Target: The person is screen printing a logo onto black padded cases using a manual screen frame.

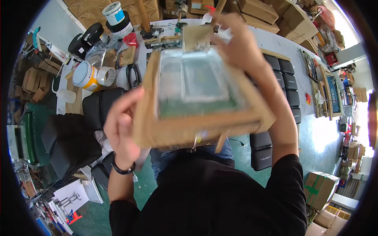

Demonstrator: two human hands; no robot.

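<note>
A wooden screen-printing frame (204, 126) with pale, partly see-through mesh hangs tilted over the front of the table, blurred by motion. My left hand (125, 128) grips its left side, thumb and fingers around the wood. Beyond the frame's far right corner is my right hand (238, 45), its fingers curled and smeared; whether they hold anything is unclear. Right beside those fingers, at the frame's far edge, stands a flat beige square piece (193, 38). Clamp hardware (167, 42) shows behind the frame.
Black padded cases (103, 103) stack at left, with more cases (284, 74) at right. Paint tubs (84, 75), a tape roll (106, 76) and black-handled pliers (133, 75) sit at back left. Cardboard boxes (293, 23) fill the back. Wooden frames (334, 94) lie far right.
</note>
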